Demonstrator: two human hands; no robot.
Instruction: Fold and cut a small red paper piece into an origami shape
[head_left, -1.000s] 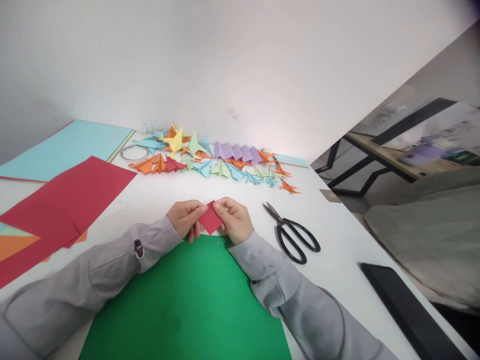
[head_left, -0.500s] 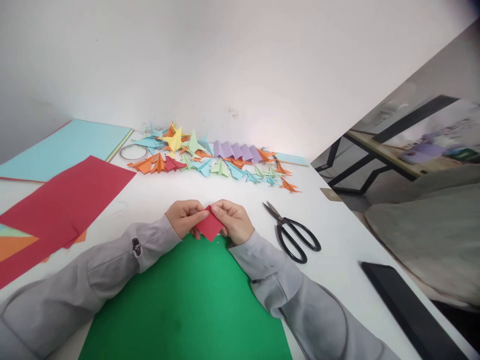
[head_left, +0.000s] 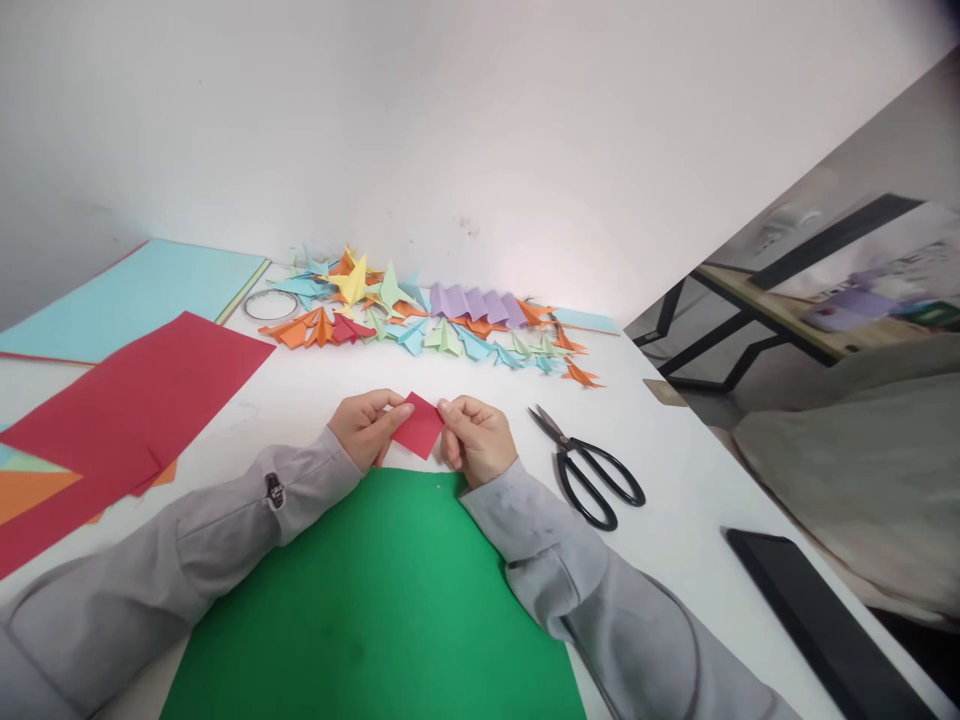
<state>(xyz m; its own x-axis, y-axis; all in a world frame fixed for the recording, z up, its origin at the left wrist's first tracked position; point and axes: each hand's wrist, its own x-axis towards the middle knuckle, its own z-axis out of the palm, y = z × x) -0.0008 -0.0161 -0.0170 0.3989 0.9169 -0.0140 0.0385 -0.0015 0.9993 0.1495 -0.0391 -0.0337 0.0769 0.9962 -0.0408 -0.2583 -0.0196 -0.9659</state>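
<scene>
A small red paper square (head_left: pixel 418 427) is held up between my two hands, one corner pointing down. My left hand (head_left: pixel 367 427) pinches its left corner between thumb and fingers. At the right corner, the thumb and forefinger of my right hand (head_left: pixel 478 438) are closed on the paper. Just below lies a large green sheet (head_left: pixel 375 590), which reaches under both forearms. Black-handled scissors (head_left: pixel 589 465) rest on the white table to the right of my right hand, blades slightly apart.
Folded paper pieces in several colours (head_left: pixel 442 335) line the wall, with a purple pleated strip (head_left: pixel 476 303) among them. Red sheets (head_left: pixel 165 385) and a light blue sheet (head_left: pixel 142 295) lie at left, near a wire ring (head_left: pixel 271 304). A black flat object (head_left: pixel 817 610) sits at the right edge.
The red square has risen slightly and shows more of its face. My right hand has shifted a little right, from its top corner to its right corner.
</scene>
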